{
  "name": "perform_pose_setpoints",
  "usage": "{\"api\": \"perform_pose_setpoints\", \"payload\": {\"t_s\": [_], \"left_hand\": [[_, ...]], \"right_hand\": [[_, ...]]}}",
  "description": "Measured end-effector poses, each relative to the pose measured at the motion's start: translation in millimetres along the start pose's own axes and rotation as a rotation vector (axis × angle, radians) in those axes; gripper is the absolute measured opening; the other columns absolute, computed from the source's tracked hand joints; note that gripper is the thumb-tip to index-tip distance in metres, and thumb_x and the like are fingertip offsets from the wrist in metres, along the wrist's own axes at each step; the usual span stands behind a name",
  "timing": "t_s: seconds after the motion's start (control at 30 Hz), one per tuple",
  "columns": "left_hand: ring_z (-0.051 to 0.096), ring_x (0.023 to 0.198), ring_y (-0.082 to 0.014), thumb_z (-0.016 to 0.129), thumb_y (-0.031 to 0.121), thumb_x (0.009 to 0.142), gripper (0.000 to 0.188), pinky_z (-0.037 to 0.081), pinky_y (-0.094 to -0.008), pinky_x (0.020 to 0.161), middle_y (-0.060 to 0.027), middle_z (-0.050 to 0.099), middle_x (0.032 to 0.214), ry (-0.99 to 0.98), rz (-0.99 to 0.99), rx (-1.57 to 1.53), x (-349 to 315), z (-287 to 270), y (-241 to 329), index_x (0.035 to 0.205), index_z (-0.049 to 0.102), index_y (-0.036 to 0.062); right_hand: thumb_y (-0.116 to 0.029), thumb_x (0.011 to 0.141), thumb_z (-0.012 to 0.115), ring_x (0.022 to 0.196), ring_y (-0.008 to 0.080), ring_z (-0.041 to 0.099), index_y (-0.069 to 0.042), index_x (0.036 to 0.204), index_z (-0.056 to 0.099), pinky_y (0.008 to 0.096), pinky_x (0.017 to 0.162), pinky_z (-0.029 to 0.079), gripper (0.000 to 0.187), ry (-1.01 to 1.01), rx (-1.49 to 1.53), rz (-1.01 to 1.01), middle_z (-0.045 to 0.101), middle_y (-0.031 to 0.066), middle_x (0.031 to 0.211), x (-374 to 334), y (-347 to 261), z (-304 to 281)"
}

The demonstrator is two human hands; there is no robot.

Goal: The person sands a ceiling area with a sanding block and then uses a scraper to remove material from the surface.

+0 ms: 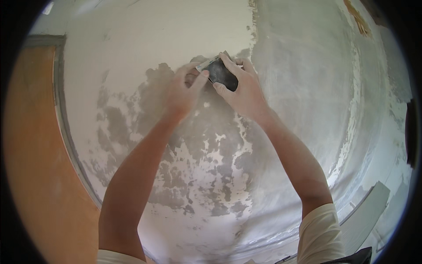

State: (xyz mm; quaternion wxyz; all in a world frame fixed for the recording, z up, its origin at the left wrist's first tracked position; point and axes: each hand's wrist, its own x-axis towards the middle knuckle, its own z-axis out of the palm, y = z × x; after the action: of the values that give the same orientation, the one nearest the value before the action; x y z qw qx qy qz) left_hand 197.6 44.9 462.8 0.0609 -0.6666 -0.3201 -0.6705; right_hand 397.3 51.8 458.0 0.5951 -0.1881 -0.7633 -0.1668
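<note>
A black sanding block point(223, 75) is between my two hands in front of the patchy wall point(206, 132). Along its upper left edge shows a pale strip of sandpaper point(204, 64). My right hand point(247, 90) grips the block's right side, with the thumb below and the fingers over the top. With its thumb at the block's left corner, my left hand point(184, 93) pinches the end of the sandpaper. White dust coats the fingers. The underside of the block is hidden, so I cannot tell whether it touches the wall.
Grey patches and flaking white paint cover the wall. An orange-brown door point(35, 132) in a grey frame point(60, 88) stands at the left. Toward the lower right leans a pale board point(367, 213). A dark object point(411, 132) sits at the far right edge.
</note>
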Motion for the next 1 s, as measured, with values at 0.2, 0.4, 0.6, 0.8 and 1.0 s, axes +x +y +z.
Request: {"api": "perform_pose_setpoints", "payload": {"t_s": [0.2, 0.4, 0.6, 0.8, 1.0], "left_hand": [[0.073, 0.097, -0.0145, 0.078, 0.017, 0.101, 0.039, 0.056, -0.0310, 0.088, -0.0097, 0.080, 0.106, -0.016, -0.168, -0.192, 5, 4, 38, 0.135, 0.068, 0.0015], [0.075, 0.100, -0.0184, 0.074, 0.008, 0.101, 0.026, 0.056, -0.0335, 0.088, -0.0136, 0.079, 0.110, 0.250, -0.093, -0.057, -5, 31, 55, 0.124, 0.066, 0.0005], [0.073, 0.098, -0.0238, 0.073, 0.022, 0.104, 0.034, 0.055, -0.0394, 0.093, -0.0130, 0.075, 0.103, 0.250, -0.127, -0.100, -3, 50, 66, 0.128, 0.058, 0.0023], [0.067, 0.112, -0.0245, 0.071, 0.038, 0.105, 0.049, 0.053, -0.0423, 0.099, -0.0129, 0.069, 0.121, 0.203, -0.052, -0.020, -11, 63, 62, 0.136, 0.053, 0.0037], [0.066, 0.118, -0.0275, 0.078, 0.039, 0.101, 0.047, 0.052, -0.0424, 0.102, -0.0116, 0.067, 0.129, 0.066, 0.233, 0.396, 3, 40, 55, 0.133, 0.061, 0.0080]], "right_hand": [[-0.010, 0.096, 0.075, 0.119, 0.0298, 0.068, -0.001, 0.157, 0.054, 0.0417, 0.100, 0.056, 0.066, 0.182, 0.370, 0.234, 0.066, 0.0219, 0.136, -15, -3, 13], [-0.005, 0.099, 0.072, 0.107, 0.0218, 0.075, -0.001, 0.153, 0.060, 0.0336, 0.092, 0.060, 0.056, 0.045, 0.560, 0.335, 0.073, 0.0152, 0.130, -19, -12, -8], [0.001, 0.099, 0.070, 0.114, 0.0227, 0.073, -0.005, 0.154, 0.060, 0.0333, 0.098, 0.060, 0.056, 0.149, 0.631, 0.162, 0.069, 0.0150, 0.131, -32, -12, -2], [0.006, 0.099, 0.065, 0.128, 0.0271, 0.066, -0.004, 0.150, 0.063, 0.0355, 0.102, 0.059, 0.052, 0.014, 0.701, 0.127, 0.067, 0.0140, 0.137, -34, -10, -10], [0.001, 0.095, 0.066, 0.145, 0.0329, 0.054, -0.003, 0.140, 0.069, 0.0482, 0.117, 0.046, 0.045, 0.025, 0.168, -0.120, 0.059, 0.0161, 0.155, -32, 31, 0]]}}
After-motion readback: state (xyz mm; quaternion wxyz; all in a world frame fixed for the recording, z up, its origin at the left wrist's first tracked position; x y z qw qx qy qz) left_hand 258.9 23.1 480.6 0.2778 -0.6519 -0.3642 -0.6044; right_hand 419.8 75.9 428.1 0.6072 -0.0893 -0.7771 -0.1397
